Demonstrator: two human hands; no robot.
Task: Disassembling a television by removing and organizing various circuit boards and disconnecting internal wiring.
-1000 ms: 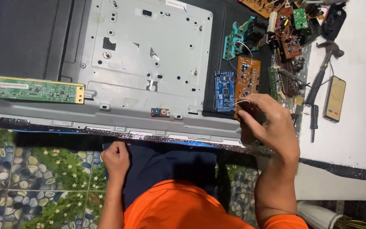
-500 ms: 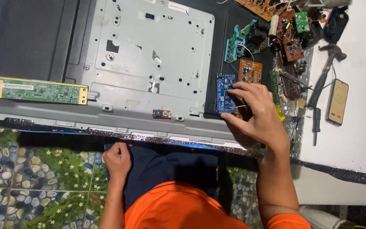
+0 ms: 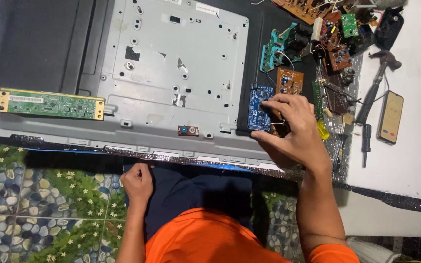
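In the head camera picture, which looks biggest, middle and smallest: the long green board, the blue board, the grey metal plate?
1. Grey metal plate, by far the largest.
2. Long green board.
3. Blue board, partly hidden under the right hand, yet clearly smallest.

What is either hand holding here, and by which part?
The right hand grips the blue circuit board by its right edge; the left hand, fisted, holds nothing visible.
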